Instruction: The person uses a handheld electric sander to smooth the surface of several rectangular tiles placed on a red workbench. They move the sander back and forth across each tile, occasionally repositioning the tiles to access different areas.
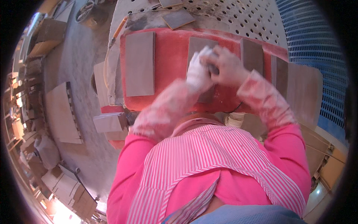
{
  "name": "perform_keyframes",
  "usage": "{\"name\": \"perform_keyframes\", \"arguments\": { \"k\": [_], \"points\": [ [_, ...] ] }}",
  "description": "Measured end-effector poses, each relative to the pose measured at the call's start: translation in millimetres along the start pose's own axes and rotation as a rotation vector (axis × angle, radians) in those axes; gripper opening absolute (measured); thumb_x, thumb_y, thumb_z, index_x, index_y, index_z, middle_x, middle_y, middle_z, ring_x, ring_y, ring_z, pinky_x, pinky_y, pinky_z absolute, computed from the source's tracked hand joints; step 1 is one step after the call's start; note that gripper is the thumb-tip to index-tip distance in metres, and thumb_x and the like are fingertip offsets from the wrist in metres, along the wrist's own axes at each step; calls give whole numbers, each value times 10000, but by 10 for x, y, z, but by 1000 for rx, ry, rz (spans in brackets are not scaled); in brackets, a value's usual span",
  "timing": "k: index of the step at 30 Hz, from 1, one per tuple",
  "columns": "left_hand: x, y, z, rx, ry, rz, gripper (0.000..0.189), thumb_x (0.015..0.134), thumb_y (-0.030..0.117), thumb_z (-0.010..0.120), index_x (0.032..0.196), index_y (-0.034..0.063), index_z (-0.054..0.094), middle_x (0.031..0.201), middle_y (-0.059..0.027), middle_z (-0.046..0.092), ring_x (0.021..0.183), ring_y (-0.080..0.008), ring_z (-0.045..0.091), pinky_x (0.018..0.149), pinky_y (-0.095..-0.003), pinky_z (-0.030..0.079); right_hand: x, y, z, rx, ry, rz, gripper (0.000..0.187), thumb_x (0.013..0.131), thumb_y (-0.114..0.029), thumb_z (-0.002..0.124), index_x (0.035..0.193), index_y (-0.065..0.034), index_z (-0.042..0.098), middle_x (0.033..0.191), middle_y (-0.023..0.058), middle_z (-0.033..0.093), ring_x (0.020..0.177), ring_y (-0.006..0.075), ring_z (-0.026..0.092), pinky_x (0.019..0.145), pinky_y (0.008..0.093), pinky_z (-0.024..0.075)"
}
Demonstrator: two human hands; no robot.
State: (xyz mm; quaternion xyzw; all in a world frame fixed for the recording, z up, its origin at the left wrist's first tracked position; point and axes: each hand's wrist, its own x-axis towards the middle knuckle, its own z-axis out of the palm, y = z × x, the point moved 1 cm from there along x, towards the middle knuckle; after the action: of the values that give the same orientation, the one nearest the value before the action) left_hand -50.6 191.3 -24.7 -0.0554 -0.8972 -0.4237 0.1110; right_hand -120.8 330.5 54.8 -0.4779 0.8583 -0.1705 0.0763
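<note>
My left hand (198,70), in a white glove, is raised over the middle flat grey-brown panel (206,96) on a red cloth-covered work surface (170,67). My right hand (230,67) meets it there, its fingers curled around a small dark block (214,69). Both hands are motion-blurred, so whether the left one also grips the block is unclear. Much of the middle panel is hidden behind them. One similar panel (139,64) lies to the left, and another panel (252,54) to the right, just beyond my right wrist.
An orange-handled tool (119,28) with a pale hose rests at the surface's left edge. Beyond stands a perforated board (237,16) bearing a loose tile (178,19). Blue slatted plastic (304,33) borders the right. Stacked sheets (109,123) sit at lower left; a bucket (89,14) stands farther off.
</note>
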Motion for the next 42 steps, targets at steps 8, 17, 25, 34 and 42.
{"name": "perform_keyframes", "arguments": {
  "k": [8, 17, 25, 34, 42],
  "points": [
    [701, -144, -120, 52, -234, -121, 512, 800, 270, 804, 1241, 107, 603, 1182, -147, 684, 1178, -341, 669, 997, -395, 543, 422, 301, -153, -83, 86, 135, 578, 778, -264, 785, 1345, -266, 669, 1206, 172, 632, 1122, 429, 653, 939, 542, 574],
    [778, -453, -518, 14, -19, -299, 455, 802, 291, 849, 1166, 92, 662, 1003, -146, 781, 948, -319, 765, 794, -458, 613, 1131, 370, -58, 28, 75, -32, 716, 777, -229, 781, 1469, -294, 612, 1228, 158, 606, 1101, 395, 650, 927, 503, 576],
    [-215, 20, -257, 105, -136, -79, 526, 770, 267, 814, 1241, 133, 623, 1305, -149, 691, 1177, -382, 665, 970, -456, 546, -193, -366, 90, 82, 106, 249, 743, 820, -239, 771, 1529, -294, 556, 1300, 193, 560, 1166, 424, 623, 947, 525, 571],
    [-279, -163, -692, 229, -106, -109, 494, 768, 283, 811, 1219, 143, 666, 1132, -133, 740, 1071, -395, 685, 963, -502, 560, 243, -566, 286, 101, 109, 171, 709, 795, -268, 792, 1475, -290, 593, 1292, 195, 576, 1205, 453, 602, 1001, 551, 557],
    [195, -360, -825, 153, -199, -309, 479, 745, 337, 852, 1133, 119, 673, 1074, -149, 786, 1068, -388, 721, 944, -483, 587, 685, -424, 237, -50, 169, 304, 618, 813, -220, 759, 1416, -288, 640, 1234, 189, 578, 1159, 426, 622, 951, 536, 563]
  ]
}}
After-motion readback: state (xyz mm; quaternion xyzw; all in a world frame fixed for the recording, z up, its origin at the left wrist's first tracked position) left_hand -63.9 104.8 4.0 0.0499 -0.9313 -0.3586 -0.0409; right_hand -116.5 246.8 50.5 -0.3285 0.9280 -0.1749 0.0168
